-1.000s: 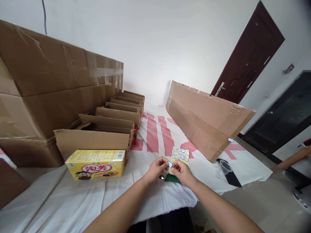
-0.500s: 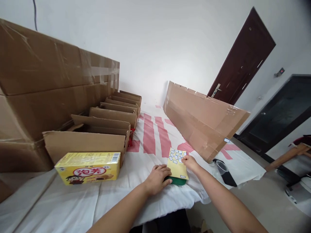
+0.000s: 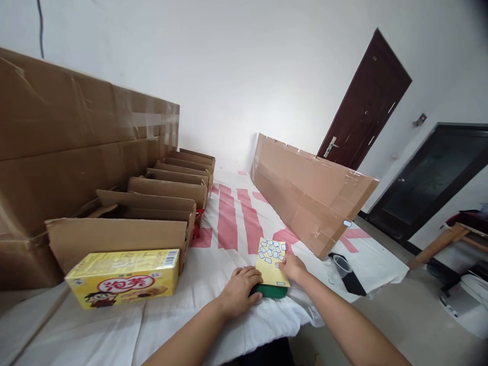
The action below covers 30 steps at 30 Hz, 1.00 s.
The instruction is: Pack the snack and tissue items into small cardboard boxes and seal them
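Observation:
A yellow card (image 3: pixel 271 277) carries several small white labels (image 3: pixel 270 252) with blue borders, mostly on its far half. Beneath its near end shows a green object (image 3: pixel 272 292) with a ribbed edge; its kind I cannot make out. My left hand (image 3: pixel 240 291) grips the left side of the card and green object, fingertips at the card's edge and thumb on the green part. At the card's right edge, my right hand (image 3: pixel 293 267) has its fingers pinched together at a small white label (image 3: pixel 277 265). The fingertips partly hide that label.
A yellow snack box (image 3: pixel 122 279) stands to the left before cardboard dividers (image 3: pixel 118 236) and a large carton (image 3: pixel 76 117). On the right leans a cardboard panel (image 3: pixel 305 188). Clear tape (image 3: pixel 342 263) and a flat black item (image 3: pixel 354 282) lie near the table's right edge.
My right hand has moved slightly nearer along the card's right edge, with a label at its fingertips. My left hand stays on the card's left side. The view has shifted slightly.

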### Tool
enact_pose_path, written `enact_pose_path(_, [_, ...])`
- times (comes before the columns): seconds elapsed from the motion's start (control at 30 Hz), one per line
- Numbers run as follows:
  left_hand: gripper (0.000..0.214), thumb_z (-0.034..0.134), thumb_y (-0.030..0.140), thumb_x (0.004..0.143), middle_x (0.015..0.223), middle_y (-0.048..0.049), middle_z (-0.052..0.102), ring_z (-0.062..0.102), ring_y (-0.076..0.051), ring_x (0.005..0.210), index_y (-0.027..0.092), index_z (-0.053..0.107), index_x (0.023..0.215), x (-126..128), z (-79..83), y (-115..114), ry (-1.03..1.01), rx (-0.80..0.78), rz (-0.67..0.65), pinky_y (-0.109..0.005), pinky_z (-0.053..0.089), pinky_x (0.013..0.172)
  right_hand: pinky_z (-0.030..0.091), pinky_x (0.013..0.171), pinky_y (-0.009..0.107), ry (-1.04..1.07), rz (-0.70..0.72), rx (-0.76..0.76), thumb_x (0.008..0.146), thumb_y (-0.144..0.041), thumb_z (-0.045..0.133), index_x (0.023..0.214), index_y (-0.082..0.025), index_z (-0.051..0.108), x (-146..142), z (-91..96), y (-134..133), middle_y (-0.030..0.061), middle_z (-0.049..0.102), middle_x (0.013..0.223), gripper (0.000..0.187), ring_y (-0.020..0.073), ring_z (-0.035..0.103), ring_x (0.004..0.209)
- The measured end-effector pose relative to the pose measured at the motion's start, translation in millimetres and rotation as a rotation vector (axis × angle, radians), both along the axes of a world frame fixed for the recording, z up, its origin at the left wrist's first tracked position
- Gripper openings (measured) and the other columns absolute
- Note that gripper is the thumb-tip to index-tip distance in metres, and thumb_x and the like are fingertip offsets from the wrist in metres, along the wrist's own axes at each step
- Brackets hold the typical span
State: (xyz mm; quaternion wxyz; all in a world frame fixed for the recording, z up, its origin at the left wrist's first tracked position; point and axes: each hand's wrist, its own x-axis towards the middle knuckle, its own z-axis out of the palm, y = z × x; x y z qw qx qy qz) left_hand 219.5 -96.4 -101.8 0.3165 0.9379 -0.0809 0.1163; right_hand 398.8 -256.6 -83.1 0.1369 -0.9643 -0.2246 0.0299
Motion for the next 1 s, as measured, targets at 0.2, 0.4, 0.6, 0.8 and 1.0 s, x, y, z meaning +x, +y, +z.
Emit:
enact_pose_path(0.2, [0.031, 0.062, 0.027, 0.077, 0.125, -0.0031, 0.062, 0.047, -0.028, 0.124, 0.027, 0.063, 0.107, -1, 1.6, 0, 0.003, 0.010, 0.002, -0.045, 0.030, 0.102, 0.042, 0.083, 0.025, -0.124, 0.172, 0.032, 0.083, -0.016, 0.053, 0.102, -0.022, 0.066, -13, 8.0, 6, 0.0053, 0.066, 0.107, 0.024, 0.0182, 0.060, 0.098])
enact_pose_path(0.4, [0.031, 0.061, 0.027, 0.076, 0.125, -0.0036, 0.062, 0.047, -0.028, 0.124, 0.027, 0.063, 0.108, -2, 3.5, -1, 0.015, 0.016, 0.008, -0.045, 0.030, 0.103, 0.037, 0.092, 0.027, -0.162, 0.290, 0.013, 0.084, -0.011, 0.048, 0.114, -0.021, 0.067, 1, 7.8, 29, 0.0074, 0.064, 0.115, 0.037, 0.0219, 0.052, 0.111])
enact_pose_path(0.6, [0.034, 0.063, 0.027, 0.075, 0.127, -0.0021, 0.062, 0.047, -0.027, 0.126, 0.028, 0.063, 0.109, -1, 2.6, 1, 0.043, 0.023, 0.009, -0.044, 0.028, 0.106, 0.039, 0.086, 0.028, -0.174, 0.315, 0.064, 0.070, -0.005, 0.057, 0.104, -0.023, 0.072, 9, 5.0, 34, 0.0059, 0.068, 0.103, 0.041, 0.0234, 0.055, 0.102])
enact_pose_path(0.8, [0.035, 0.058, 0.029, 0.079, 0.130, -0.0033, 0.060, 0.045, -0.028, 0.128, 0.028, 0.062, 0.113, 3, -0.8, 4, 0.063, 0.057, 0.003, -0.046, 0.029, 0.106, 0.043, 0.079, 0.027, -0.326, 0.122, 0.295, 0.081, -0.019, 0.051, 0.094, -0.023, 0.067, 28, 32.5, -16, 0.0030, 0.068, 0.093, 0.021, 0.0185, 0.060, 0.089])
enact_pose_path(1.0, [0.034, 0.058, 0.031, 0.079, 0.129, -0.0041, 0.061, 0.047, -0.029, 0.126, 0.028, 0.064, 0.112, 5, -4.3, 5, 0.034, 0.063, 0.008, -0.046, 0.031, 0.105, 0.043, 0.065, 0.030, -0.539, -0.266, 0.560, 0.083, -0.044, 0.044, 0.085, -0.021, 0.053, 60, 78.0, -105, 0.0028, 0.060, 0.074, 0.025, 0.0195, 0.056, 0.067])
